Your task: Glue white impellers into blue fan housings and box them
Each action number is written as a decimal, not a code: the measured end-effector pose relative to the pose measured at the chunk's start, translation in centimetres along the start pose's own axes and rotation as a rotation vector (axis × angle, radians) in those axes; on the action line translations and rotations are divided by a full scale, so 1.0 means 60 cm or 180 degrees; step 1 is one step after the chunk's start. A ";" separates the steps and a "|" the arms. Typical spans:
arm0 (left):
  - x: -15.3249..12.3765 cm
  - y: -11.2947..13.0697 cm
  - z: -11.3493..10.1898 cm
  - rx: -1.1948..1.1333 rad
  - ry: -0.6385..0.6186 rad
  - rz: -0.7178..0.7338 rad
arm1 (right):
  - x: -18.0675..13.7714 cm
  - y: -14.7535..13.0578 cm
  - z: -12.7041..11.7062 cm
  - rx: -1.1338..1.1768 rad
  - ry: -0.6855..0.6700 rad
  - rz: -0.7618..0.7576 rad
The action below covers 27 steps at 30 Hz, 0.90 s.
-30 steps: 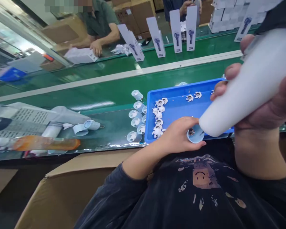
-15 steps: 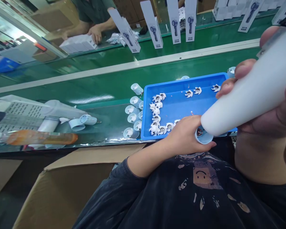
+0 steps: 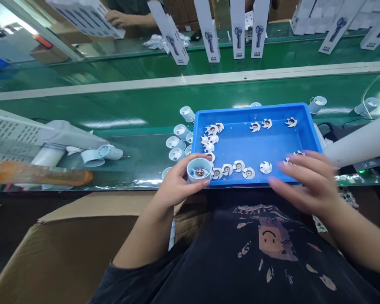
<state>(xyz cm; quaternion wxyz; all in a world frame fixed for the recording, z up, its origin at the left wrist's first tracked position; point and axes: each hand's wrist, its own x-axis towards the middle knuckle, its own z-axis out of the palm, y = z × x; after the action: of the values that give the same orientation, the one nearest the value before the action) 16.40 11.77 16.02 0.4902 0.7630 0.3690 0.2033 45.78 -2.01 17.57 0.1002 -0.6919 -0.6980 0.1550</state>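
My left hand (image 3: 182, 179) is wrapped round a light-blue cylindrical fan housing (image 3: 199, 165) at the tray's front left corner. The housing's mouth faces up, and a copper-wound motor core shows inside it. Over the front right of the blue tray (image 3: 256, 183) hovers my right hand (image 3: 310, 183), blurred, its fingers spread and holding nothing. White fan impellers (image 3: 266, 167) lie in the tray, several along its left and front sides and a few near the back. Just beyond the right hand, a thick white tube-shaped tool (image 3: 361, 141) slants in from the right edge.
More blue housings (image 3: 176, 154) stand left of the tray, with others (image 3: 318, 103) behind it. White fan boxes (image 3: 237, 38) line the far side, where another person's hand (image 3: 123, 19) holds a stack. An orange-filled bottle (image 3: 41, 175) lies left. An open carton (image 3: 91, 240) sits below the bench.
My right hand has let go of the white tool and come down over the tray. My left hand has moved left with the housing. The other person's box stack has been raised.
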 end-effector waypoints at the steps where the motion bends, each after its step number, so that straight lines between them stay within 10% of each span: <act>1: -0.004 -0.003 0.002 -0.0080 -0.0046 0.0016 | 0.019 0.000 0.012 -0.0210 -0.0294 -0.0086; 7: -0.018 -0.013 0.022 -0.0109 -0.0278 -0.0047 | 0.115 0.021 0.043 -0.1162 -0.1629 -0.0179; 19: -0.033 -0.017 0.024 -0.0102 -0.0118 0.0272 | 0.111 0.015 0.040 -0.1105 -0.1054 0.1203; 27: -0.012 -0.011 0.072 0.1094 0.0076 0.1314 | 0.066 -0.106 0.027 0.1028 -0.0139 -0.0680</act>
<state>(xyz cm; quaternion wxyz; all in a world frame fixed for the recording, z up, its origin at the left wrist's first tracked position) 18.59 8.79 13.54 0.2971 0.8917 0.2405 0.2423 39.19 1.84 18.00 0.2107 -0.5854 -0.7355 0.2684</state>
